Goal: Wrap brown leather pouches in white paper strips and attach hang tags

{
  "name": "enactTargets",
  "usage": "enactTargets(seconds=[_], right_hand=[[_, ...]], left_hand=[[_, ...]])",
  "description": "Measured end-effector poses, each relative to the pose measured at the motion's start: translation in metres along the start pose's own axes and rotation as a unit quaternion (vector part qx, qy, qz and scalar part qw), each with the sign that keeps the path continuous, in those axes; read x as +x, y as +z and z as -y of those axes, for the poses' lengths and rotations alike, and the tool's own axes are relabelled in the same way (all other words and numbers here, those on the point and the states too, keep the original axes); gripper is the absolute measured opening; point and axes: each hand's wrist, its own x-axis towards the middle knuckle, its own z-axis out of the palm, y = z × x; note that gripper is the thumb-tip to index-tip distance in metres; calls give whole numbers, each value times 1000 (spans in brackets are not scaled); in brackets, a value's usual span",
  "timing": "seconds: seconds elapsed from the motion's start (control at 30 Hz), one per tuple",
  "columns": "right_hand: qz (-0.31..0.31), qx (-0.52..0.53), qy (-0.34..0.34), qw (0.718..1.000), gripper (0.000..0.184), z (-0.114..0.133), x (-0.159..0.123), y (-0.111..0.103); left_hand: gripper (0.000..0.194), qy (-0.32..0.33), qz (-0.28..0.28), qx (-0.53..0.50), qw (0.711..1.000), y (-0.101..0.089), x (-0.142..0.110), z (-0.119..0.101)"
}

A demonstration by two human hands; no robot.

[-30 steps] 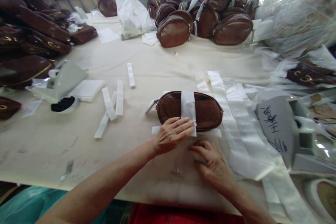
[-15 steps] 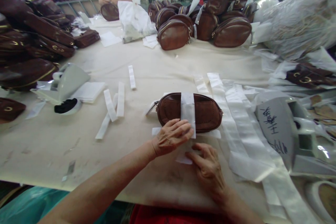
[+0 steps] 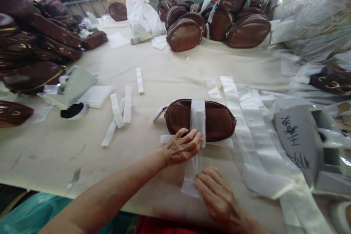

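A small dark brown oval bag (image 3: 219, 120) lies on the table in front of me, its zip pull sticking out at the left end. A translucent white strip (image 3: 197, 111) crosses over the middle of the bag. My left hand (image 3: 183, 148) is at the bag's lower edge, fingers curled and pressed on the strip's near end. Another length of white strip (image 3: 189, 181) runs from under that hand toward me. My right hand (image 3: 219, 193) pinches this length between thumb and fingers. Part of a flat white strip (image 3: 166, 139) shows beneath the bag.
Several white strips (image 3: 255, 135) lie to the right, beside a grey tape dispenser (image 3: 294, 135). Another dispenser (image 3: 78, 86) and short white strips (image 3: 127, 104) are at left. Brown bags (image 3: 185, 34) are piled at the back and left. Co-workers stand across the table.
My right hand has moved toward me, drawing the near length of strip out longer. My left hand's fingers have curled more at the bag's edge. The view has shifted slightly.
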Motion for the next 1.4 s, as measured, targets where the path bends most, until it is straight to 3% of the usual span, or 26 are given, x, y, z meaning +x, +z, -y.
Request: enactTargets(seconds=[0.1, 0.27, 0.43, 0.5, 0.57, 0.6, 0.67, 0.73, 0.87, 1.0, 1.13, 1.3, 1.4], right_hand=[[35, 21, -12, 999, 31, 6, -5, 1], [8, 10, 13, 1000, 28, 4, -8, 4], [51, -9, 5, 999, 44, -15, 14, -39], [-2, -13, 56, 998, 43, -41, 37, -58], [-64, -34, 145, 987, 34, -83, 71, -67], [-66, -55, 185, 979, 29, -107, 90, -66], [35, -131, 253, 958, 27, -158, 130, -57], [81, -155, 263, 949, 27, -202, 165, -41], [164, -179, 253, 937, 34, -249, 204, -14], [235, -199, 270, 913, 36, -264, 218, -3], [271, -196, 296, 895, 17, -272, 227, -3], [265, -147, 286, 909, 26, -262, 227, -13], [299, -88, 276, 909, 24, -247, 217, -17]], left_hand=[[19, 5, -6, -13, 1000, 2, 2, 4], [20, -7, -25, -30, 999, 2, 6, 7], [21, -24, -36, -29, 999, -1, 6, 4], [21, -31, -36, -33, 998, 0, 6, 3], [21, -35, -39, -36, 998, 1, 6, 3], [22, -38, -39, -37, 998, 1, 6, 3], [23, -43, -44, -40, 997, 1, 6, 3], [23, -47, -47, -42, 997, -1, 7, 3], [24, -48, -40, -41, 997, -2, 8, 3], [21, -54, -55, -47, 996, 5, 5, 2], [14, -52, -106, -27, 993, 18, 1, 2], [16, -70, -113, -18, 991, 22, 2, 3], [14, -70, -116, -17, 991, 19, 4, 4]])
